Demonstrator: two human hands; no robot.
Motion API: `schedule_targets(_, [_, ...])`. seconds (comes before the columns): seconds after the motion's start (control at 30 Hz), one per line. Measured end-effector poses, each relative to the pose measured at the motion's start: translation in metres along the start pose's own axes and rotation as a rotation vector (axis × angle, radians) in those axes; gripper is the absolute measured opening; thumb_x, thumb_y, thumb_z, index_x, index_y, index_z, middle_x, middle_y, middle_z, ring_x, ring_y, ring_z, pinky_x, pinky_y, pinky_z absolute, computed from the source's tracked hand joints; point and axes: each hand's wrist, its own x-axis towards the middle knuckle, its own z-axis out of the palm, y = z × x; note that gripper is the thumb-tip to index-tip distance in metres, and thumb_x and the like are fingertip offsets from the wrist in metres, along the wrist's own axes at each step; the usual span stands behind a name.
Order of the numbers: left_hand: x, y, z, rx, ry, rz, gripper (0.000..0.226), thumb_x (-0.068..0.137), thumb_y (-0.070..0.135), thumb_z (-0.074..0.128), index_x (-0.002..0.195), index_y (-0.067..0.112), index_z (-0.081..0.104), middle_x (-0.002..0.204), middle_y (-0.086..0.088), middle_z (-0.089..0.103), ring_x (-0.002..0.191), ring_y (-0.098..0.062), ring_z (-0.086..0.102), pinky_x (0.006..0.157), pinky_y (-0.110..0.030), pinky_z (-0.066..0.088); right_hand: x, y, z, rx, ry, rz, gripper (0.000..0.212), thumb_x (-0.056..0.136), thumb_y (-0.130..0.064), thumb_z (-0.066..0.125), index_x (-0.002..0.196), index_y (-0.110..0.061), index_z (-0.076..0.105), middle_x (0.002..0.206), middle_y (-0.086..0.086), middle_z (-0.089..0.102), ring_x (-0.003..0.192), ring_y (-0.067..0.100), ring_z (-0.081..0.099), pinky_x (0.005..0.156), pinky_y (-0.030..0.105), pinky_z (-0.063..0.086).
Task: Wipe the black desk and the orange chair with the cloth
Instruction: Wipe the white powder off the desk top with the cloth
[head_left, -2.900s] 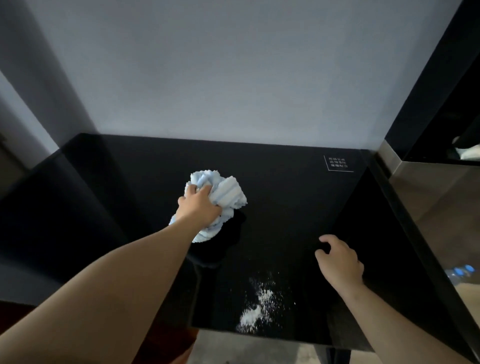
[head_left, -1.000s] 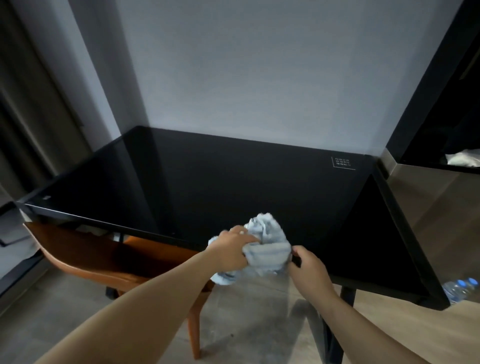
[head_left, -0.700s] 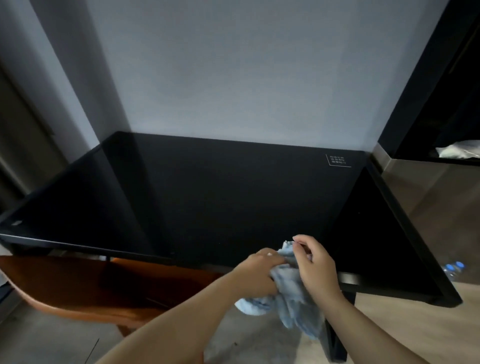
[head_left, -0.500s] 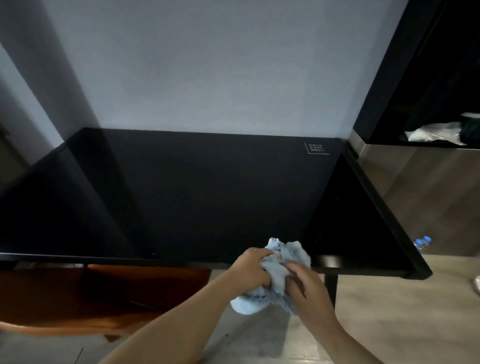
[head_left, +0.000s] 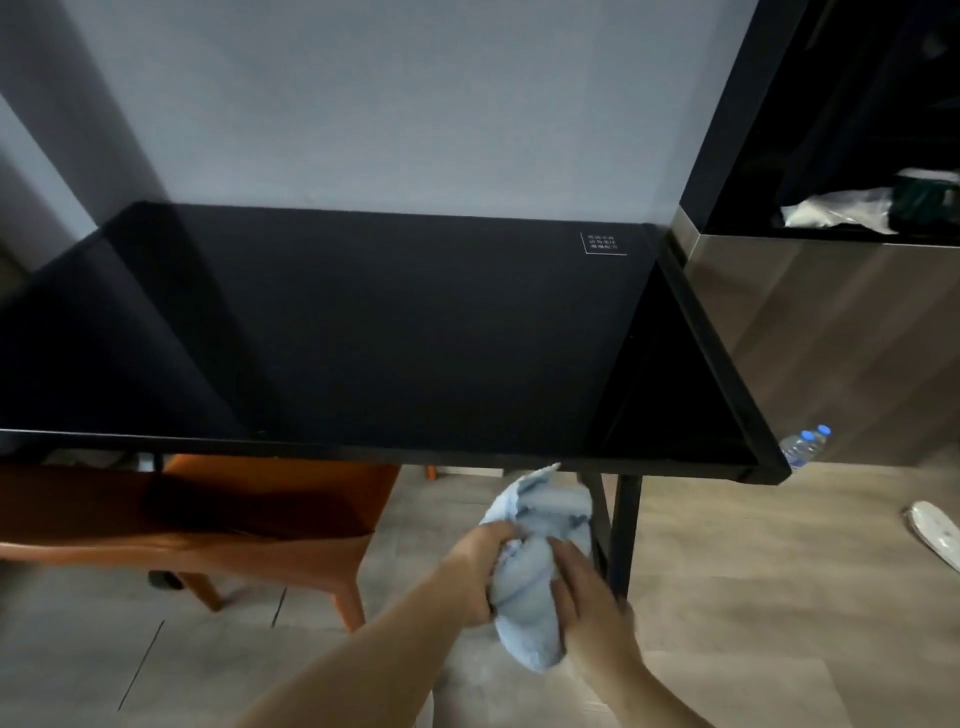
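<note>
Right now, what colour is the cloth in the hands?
Light blue cloth, seen in the head view, held by the left hand and right hand.

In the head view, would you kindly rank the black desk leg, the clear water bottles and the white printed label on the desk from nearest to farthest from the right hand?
From the right hand:
1. Black desk leg, just right of the hand.
2. Clear water bottles, on the floor, far right.
3. White printed label, at the desk's back right corner.
</note>
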Motion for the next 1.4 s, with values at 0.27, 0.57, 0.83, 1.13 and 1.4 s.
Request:
schedule_targets(0.27, [-0.014, -0.014, 0.025, -0.027, 0.078, 0.007, 0.029, 0.090, 0.027, 0.053, 0.071, 0.006, 0.059, 0.072, -0.010, 0.056, 0.076, -0.023, 0.055, 0.077, -0.030, 0.045, 0.001, 0.014, -0.020, -0.055, -0.274, 0.023, 0.033, 0.100, -0.043, 0.034, 0.126, -0.026, 0.044, 0.127, -0.001, 0.053, 0.119, 0.019, 0.050, 0.101, 0.033, 0.039])
schedule_targets(0.57, [-0.026, 0.019, 0.053, 0.018, -0.049, 0.068, 0.057, 0.081, 0.061, 0.059, 0.084, 0.006, 0.073, 0.093, -0.012, 0.072, 0.095, -0.025, 0.066, 0.093, -0.038, 0.051, 0.014, -0.058, -0.088, 0.918, -0.264, 0.134, 0.025, 0.092, -0.047, 0.053, 0.114, -0.036, 0.048, 0.107, -0.007, 0.060, 0.103, 0.013, 0.057, 0.092, 0.035, 0.045])
schedule_targets(0.83, [-0.038, 0.102, 0.041, 0.059, -0.289, 0.173, 0.065, 0.092, 0.061, 0.038, 0.137, 0.015, 0.045, 0.129, -0.014, 0.051, 0.113, -0.037, 0.055, 0.076, -0.051, 0.051, 0.073, -0.073, -0.140, 0.568, 0.207, 0.049, 0.030, 0.085, -0.014, 0.053, 0.110, -0.030, 0.058, 0.086, -0.006, 0.063, 0.079, 0.012, 0.060, 0.071, 0.028, 0.046])
schedule_targets(1.13, [0.011, 0.166, 0.016, 0.454, 0.262, 0.423, 0.026, 0.098, 0.022, 0.045, 0.122, 0.020, 0.055, 0.101, 0.000, 0.060, 0.079, -0.011, 0.058, 0.061, -0.024, 0.045, 0.161, -0.037, -0.131, -0.305, 0.192, 0.309, 0.042, 0.081, -0.053, 0.041, 0.119, -0.037, 0.046, 0.127, 0.000, 0.042, 0.114, 0.029, 0.047, 0.089, 0.045, 0.043])
schedule_targets(1.4, [0.026, 0.198, -0.022, 0.422, 0.551, 0.628, 0.028, 0.097, 0.029, 0.042, 0.119, 0.018, 0.054, 0.093, 0.001, 0.056, 0.070, -0.012, 0.051, 0.065, -0.028, 0.041, 0.135, -0.133, -0.091, 0.247, -0.295, -0.164, 0.020, 0.078, -0.017, 0.060, 0.066, -0.033, 0.063, 0.065, -0.014, 0.060, 0.068, 0.005, 0.059, 0.064, 0.028, 0.051])
